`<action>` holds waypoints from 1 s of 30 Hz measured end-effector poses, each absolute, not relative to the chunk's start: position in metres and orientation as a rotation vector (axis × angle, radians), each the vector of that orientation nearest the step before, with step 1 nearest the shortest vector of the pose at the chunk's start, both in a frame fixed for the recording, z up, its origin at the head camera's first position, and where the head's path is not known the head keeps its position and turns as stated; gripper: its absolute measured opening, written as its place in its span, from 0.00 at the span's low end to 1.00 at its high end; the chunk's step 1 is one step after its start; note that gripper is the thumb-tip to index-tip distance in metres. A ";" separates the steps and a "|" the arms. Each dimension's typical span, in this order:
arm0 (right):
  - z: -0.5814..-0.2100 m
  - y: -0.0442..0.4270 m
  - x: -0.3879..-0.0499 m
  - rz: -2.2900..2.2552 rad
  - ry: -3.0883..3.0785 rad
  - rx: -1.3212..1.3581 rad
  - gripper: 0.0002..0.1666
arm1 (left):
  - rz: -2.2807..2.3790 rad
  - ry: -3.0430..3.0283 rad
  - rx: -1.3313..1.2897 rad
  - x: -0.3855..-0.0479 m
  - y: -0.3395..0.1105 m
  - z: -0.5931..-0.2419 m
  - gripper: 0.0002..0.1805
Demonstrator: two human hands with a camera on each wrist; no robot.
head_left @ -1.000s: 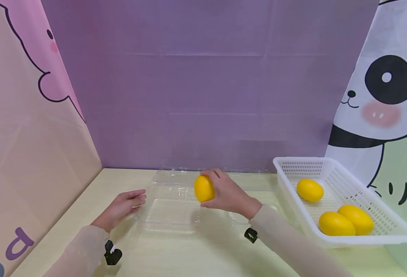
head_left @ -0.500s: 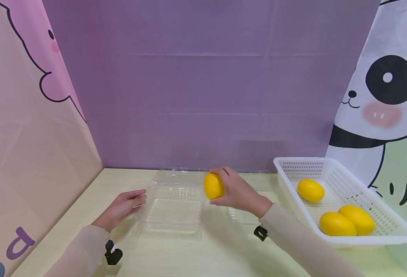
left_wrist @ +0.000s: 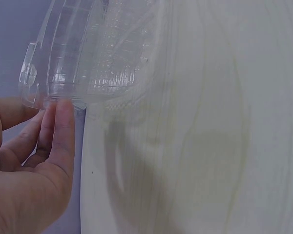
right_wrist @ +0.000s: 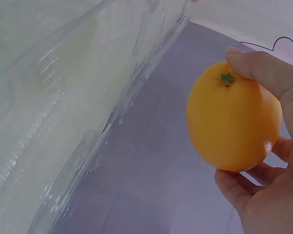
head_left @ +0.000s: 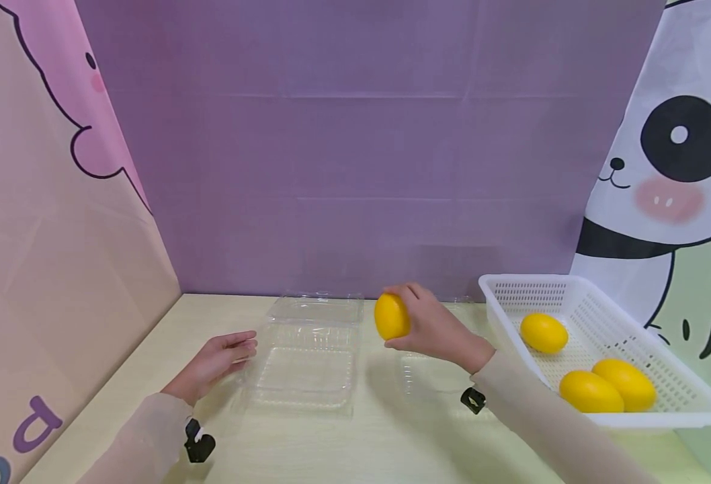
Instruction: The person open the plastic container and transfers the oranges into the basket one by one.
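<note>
My right hand (head_left: 437,326) holds an orange (head_left: 391,316) in the air between thumb and fingers. A green star-shaped stem mark shows on the orange (right_wrist: 234,117) in the right wrist view. Below that hand lies a clear plastic clamshell box (head_left: 428,376), partly hidden by the arm. To its left another clear clamshell box (head_left: 304,370) rests on the table, its lid (head_left: 316,310) folded back. My left hand (head_left: 213,363) is at that box's left side, fingers nearly straight. In the left wrist view the fingertips (left_wrist: 64,109) are at the box's edge; contact is unclear.
A white perforated basket (head_left: 642,422) stands at the right, with oranges (head_left: 591,391) inside. The pale table (head_left: 307,450) ends at a purple backdrop (head_left: 331,168). Printed cloth walls (head_left: 59,222) rise at both sides.
My right hand has moved to the right and slightly up with the orange, from between the two boxes toward the right box. My left hand has stayed where it was.
</note>
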State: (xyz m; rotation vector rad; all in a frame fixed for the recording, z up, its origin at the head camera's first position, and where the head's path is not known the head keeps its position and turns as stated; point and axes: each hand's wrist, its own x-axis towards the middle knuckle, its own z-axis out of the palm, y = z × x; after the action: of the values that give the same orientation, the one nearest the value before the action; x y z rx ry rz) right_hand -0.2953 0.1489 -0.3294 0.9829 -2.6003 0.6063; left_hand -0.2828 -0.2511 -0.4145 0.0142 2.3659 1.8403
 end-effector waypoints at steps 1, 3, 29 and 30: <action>-0.329 0.150 -0.295 0.612 -2.605 0.979 0.51 | 1.842 2.365 0.012 -0.283 -0.251 -0.414 0.30; -0.328 0.153 -0.295 0.625 -2.620 0.971 0.50 | 1.841 2.365 0.015 -0.282 -0.251 -0.414 0.30; -0.314 0.202 -0.293 0.576 -2.574 0.873 0.50 | 1.847 2.366 0.014 -0.283 -0.250 -0.414 0.30; -0.313 0.204 -0.293 0.575 -2.572 0.869 0.50 | 1.846 2.367 0.020 -0.283 -0.250 -0.414 0.30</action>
State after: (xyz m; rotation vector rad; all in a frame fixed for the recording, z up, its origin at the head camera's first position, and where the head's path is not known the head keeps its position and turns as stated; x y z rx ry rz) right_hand -0.2932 0.2041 -0.3130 0.8694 -2.5725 0.5745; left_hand -0.2826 -0.2502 -0.4137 0.0196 2.3671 1.8462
